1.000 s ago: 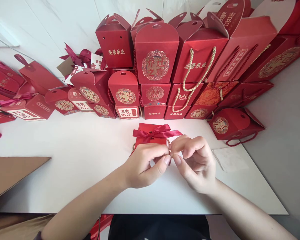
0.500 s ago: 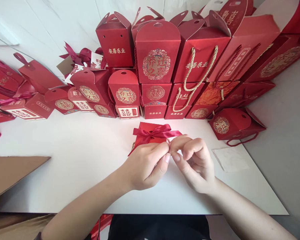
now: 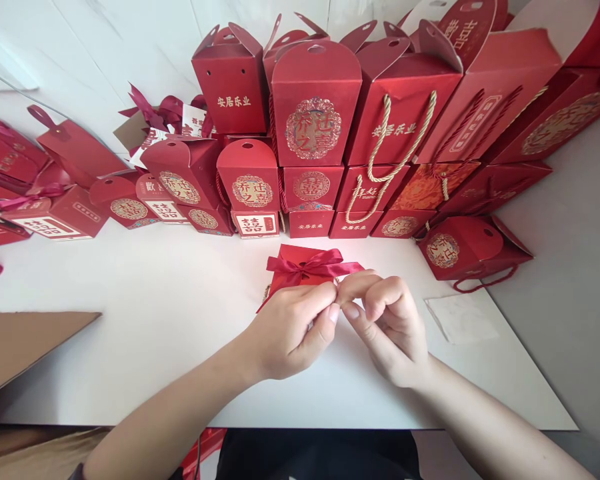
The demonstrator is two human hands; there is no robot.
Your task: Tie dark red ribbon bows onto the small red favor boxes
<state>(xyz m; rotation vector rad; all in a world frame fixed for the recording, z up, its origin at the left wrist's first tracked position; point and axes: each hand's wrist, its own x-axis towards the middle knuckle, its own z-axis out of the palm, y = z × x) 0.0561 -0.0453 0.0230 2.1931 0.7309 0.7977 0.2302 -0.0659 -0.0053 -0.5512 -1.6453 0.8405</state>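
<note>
A red box (image 3: 293, 257) sits on the white table near its middle, with a shiny dark-pink ribbon bow (image 3: 313, 265) across its top. In front of it, partly covering it, my left hand (image 3: 297, 327) is closed, thumb pressed to the bent forefinger. My right hand (image 3: 387, 320) meets it fingertip to fingertip, thumb and forefinger pinched and the other fingers curled. Something thin, perhaps a cord end, shows by the fingertips, but what either hand grips is too small to make out. A ribbon tail reaches behind my right fingers.
Stacked red gift boxes (image 3: 313, 107) with rope handles line the wall. A single red box (image 3: 473, 247) lies at the right by a flat white sheet (image 3: 463, 319). Brown cardboard (image 3: 27, 340) juts in at the left, and more ribboned boxes (image 3: 55, 210) stand behind it.
Both hands keep the same pinched pose and have shifted only very slightly to the left. The box and bow look nearly unchanged.
</note>
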